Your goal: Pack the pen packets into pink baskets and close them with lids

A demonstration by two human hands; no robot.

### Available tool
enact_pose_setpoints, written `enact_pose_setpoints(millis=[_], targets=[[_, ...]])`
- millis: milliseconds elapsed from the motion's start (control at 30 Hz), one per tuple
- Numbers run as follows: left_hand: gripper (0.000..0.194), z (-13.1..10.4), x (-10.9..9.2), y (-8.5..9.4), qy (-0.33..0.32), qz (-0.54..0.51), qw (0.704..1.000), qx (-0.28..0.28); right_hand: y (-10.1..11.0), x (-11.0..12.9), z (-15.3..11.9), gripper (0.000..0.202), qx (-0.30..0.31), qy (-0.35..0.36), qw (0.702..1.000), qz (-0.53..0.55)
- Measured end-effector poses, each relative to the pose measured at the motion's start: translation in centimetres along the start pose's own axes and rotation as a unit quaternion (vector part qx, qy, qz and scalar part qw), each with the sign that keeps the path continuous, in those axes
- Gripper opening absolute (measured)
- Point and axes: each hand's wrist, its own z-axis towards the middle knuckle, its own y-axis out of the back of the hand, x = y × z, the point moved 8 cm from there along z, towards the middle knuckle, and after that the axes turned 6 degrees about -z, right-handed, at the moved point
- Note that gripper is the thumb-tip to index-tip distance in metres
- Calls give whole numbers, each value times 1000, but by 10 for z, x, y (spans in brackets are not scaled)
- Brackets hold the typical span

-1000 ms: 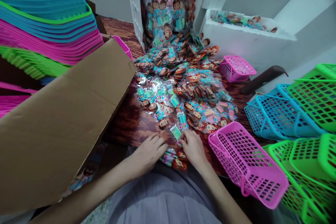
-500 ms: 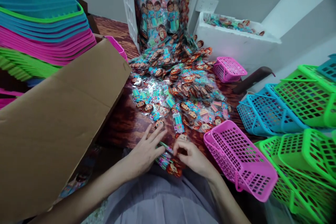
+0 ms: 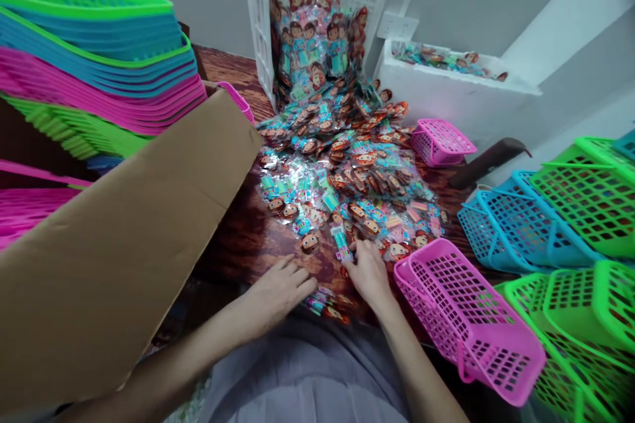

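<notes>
A small bundle of clear packets (image 3: 321, 301) with cartoon heads lies at the table's near edge, in front of my lap. Beside it rests my left hand (image 3: 280, 291), fingers stretched out over the tabletop and fingertips touching the bundle's left end. Farther out, my right hand (image 3: 371, 272) has its thumb and fingers closed at the lower end of a single cartoon-figure packet (image 3: 340, 242) with a pale striped front. The hand covers part of that packet's head. Just beyond spreads a big heap of similar packets (image 3: 364, 158).
A pink basket (image 3: 466, 317) stands right of my right hand, with blue baskets (image 3: 530, 221) and green baskets (image 3: 585, 317) beyond. A cardboard box (image 3: 149, 211) with stacked baskets fills the left. At the back are a white crate (image 3: 258, 26) and a foam box (image 3: 446, 92).
My right hand has moved forward from the bundle to a single packet at the heap's near side. My left hand has lowered its fingers beside the bundle. The view has shifted slightly.
</notes>
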Motion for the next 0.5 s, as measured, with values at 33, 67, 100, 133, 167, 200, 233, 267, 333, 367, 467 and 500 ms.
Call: enact_pose_setpoints(millis=[33, 67, 100, 133, 167, 200, 233, 267, 333, 367, 467, 500], targets=[[35, 0, 4, -1, 7, 3, 1000, 4, 1, -1, -1, 13, 1, 11, 1000, 5], [29, -1, 7, -1, 14, 6, 1000, 4, 2, 0, -3, 13, 1, 24, 1000, 10], [27, -1, 9, -1, 19, 11, 1000, -2, 2, 1, -5, 15, 4, 38, 999, 17], [27, -1, 10, 0, 19, 18, 999, -17, 2, 4, -9, 18, 12, 51, 998, 27], [27, -2, 9, 3, 16, 26, 999, -35, -1, 8, -13, 21, 30, 62, 997, 46], [27, -2, 7, 5, 9, 34, 998, -53, -4, 14, -18, 24, 55, 74, 993, 72], [25, -2, 5, 7, 2, 41, 997, -69, -6, 22, -23, 27, 78, 86, 988, 101], [23, -2, 2, 9, -8, 45, 996, -80, -5, 30, -28, 28, 94, 102, 982, 127], [19, -2, -3, 11, -28, 47, 995, -87, 4, 48, -38, 29, 98, 149, 971, 158], [19, -3, -4, 11, -37, 48, 995, -84, 10, 57, -42, 28, 96, 177, 966, 165], [24, -8, -5, 9, -43, 51, 996, -65, 19, 70, -43, 25, 148, 226, 939, 215], [24, -10, -5, 8, -36, 49, 996, -57, 17, 70, -39, 20, 186, 222, 924, 251]])
